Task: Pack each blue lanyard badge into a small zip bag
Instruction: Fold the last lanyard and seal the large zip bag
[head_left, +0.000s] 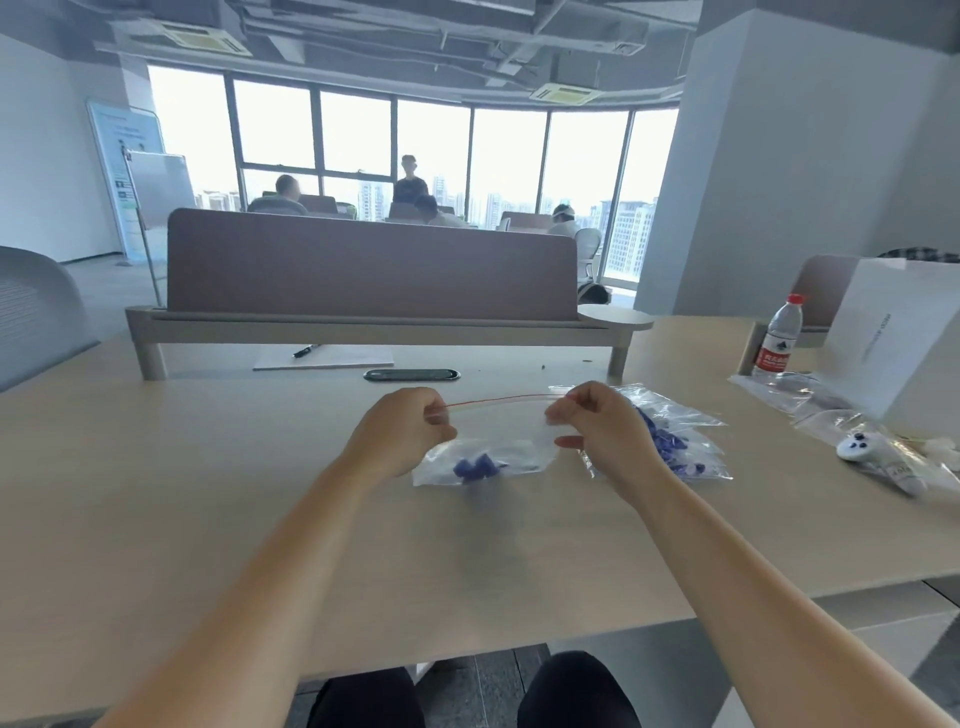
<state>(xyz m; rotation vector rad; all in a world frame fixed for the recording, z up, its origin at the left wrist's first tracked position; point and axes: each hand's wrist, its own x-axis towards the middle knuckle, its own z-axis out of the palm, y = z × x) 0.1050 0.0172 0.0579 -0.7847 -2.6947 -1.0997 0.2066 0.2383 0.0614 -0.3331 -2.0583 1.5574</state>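
— Where's the zip bag (493, 447)?
— Mid-table (208, 493), its top corners held by the left hand (400, 431) and right hand (605, 423), with the badge (475, 467) in its bottom.
— Around it?
— A pile of bags (675, 431) lies just right. The bottle (777, 338) stands far right, and the notepad (332, 358) lies behind with a pen (306, 351) on it.

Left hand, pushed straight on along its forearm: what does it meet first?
Probably the black oval cable port in the table, though the left hand, holding the zip bag, may pass above it.
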